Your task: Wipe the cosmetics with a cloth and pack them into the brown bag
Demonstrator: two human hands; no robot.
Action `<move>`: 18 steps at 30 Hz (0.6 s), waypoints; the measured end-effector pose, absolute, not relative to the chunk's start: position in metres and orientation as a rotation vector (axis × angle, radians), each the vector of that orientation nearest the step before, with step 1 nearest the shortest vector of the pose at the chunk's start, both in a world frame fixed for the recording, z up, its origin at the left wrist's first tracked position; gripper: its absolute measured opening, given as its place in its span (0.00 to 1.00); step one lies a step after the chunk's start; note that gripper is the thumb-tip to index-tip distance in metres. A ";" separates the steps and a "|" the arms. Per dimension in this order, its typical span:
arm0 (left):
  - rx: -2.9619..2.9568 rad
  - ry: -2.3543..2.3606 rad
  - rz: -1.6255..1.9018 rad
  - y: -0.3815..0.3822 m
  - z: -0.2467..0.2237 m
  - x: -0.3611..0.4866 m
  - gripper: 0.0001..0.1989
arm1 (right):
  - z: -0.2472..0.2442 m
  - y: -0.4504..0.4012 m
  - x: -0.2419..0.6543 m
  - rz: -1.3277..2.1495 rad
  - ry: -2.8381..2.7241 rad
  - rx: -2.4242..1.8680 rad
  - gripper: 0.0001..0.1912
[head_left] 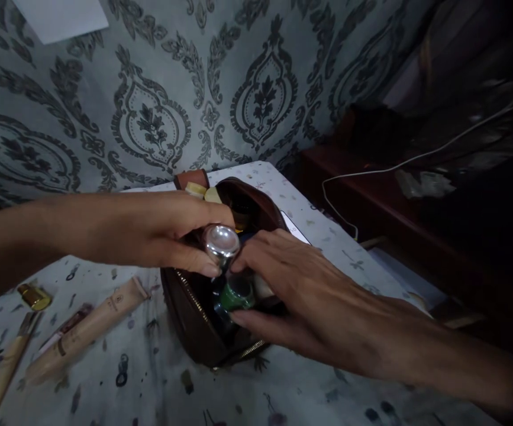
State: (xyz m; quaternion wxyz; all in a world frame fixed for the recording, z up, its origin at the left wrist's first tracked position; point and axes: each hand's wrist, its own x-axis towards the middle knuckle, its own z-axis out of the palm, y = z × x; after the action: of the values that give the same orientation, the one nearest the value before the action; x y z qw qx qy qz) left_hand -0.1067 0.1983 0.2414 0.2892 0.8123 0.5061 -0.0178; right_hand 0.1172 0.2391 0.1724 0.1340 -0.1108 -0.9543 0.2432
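A brown zippered pouch [180, 316] lies unzipped on the table, with several containers inside. My left hand [163, 231] reaches over its left side, thumb and fingers closed around a bottle with a shiny silver cap [222, 241]. From the right, my right hand [292, 278] reaches into the pouch. Its thumb and fingers curl around a small green bottle with a dark top [237, 294], and its fingertips come close to the silver cap. Behind my left hand, a yellow-capped container [196, 189] shows at the pouch's far end. My hands hide part of the contents.
Left of the pouch lie a beige squeeze tube [100, 319], a brush [12, 361] and a small gold-coloured bottle [34, 296]. A lit phone [295, 228] sits behind the pouch. A white cable [389, 170] crosses dark red furniture [354, 195] at right. Patterned wall behind.
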 end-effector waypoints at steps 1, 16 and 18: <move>2.141 1.314 -0.068 0.201 0.240 -0.107 0.10 | 0.171 0.239 0.117 0.710 -2.753 -0.346 0.09; 2.128 1.286 -0.185 0.205 0.235 -0.094 0.27 | 0.159 0.239 0.130 0.619 -2.671 -0.307 0.38; 2.105 1.333 -0.223 0.204 0.234 -0.097 0.41 | 0.157 0.238 0.131 0.547 -2.687 -0.275 0.38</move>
State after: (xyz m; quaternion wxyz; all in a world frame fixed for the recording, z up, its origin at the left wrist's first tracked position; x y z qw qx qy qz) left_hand -0.0969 0.2036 0.2342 0.3148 0.7988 0.5057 -0.0846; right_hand 0.1312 0.2384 0.1566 0.1919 -0.0981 -0.9569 0.1947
